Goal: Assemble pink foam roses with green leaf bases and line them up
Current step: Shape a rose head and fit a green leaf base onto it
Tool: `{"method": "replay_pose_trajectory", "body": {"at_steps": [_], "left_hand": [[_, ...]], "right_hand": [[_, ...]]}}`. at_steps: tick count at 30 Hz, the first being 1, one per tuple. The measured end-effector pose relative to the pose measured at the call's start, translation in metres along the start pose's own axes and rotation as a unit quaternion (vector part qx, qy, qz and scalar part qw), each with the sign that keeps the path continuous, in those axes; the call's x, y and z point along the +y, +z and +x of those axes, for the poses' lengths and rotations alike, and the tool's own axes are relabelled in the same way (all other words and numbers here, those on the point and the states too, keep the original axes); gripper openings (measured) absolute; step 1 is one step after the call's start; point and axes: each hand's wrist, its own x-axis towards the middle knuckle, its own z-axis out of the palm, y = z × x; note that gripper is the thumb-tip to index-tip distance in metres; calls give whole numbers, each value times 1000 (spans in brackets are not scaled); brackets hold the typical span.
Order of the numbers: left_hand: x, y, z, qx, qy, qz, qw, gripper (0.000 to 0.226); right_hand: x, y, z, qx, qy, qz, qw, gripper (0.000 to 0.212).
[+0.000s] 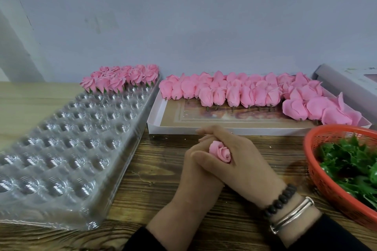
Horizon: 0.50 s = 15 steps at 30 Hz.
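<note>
where both hands meet, rose [221, 154] clasped between left hand [195, 171], right hand [242, 161]

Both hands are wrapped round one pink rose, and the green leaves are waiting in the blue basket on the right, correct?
Not quite: the basket is red, not blue, as the head view shows. The rest holds: both the left hand and right hand wrap round one pink rose, and the leaves lie in that basket.

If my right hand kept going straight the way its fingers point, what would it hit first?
Probably the white tray: the right hand, holding a rose, points up-left toward its near left corner, though depth is unclear.
</note>
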Motion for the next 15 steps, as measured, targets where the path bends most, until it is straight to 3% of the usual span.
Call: {"method": "replay_pose_trajectory", "body": {"at_steps": [5, 9, 13, 15], "left_hand": [[-1, -2, 0, -9, 10, -17, 1000, 32], [1, -2, 0, 1, 10, -20, 1000, 17], [4, -3, 1, 2, 21, 58, 998, 6], [5, -3, 1, 17, -12, 45, 999, 2]], "right_hand": [[4, -3, 0, -34, 30, -9, 999, 91], [9, -4, 0, -35, 40, 34, 998, 98], [13, -3, 1, -21, 13, 75, 997, 93], [12, -1, -1, 4, -9, 86, 996, 82]]}}
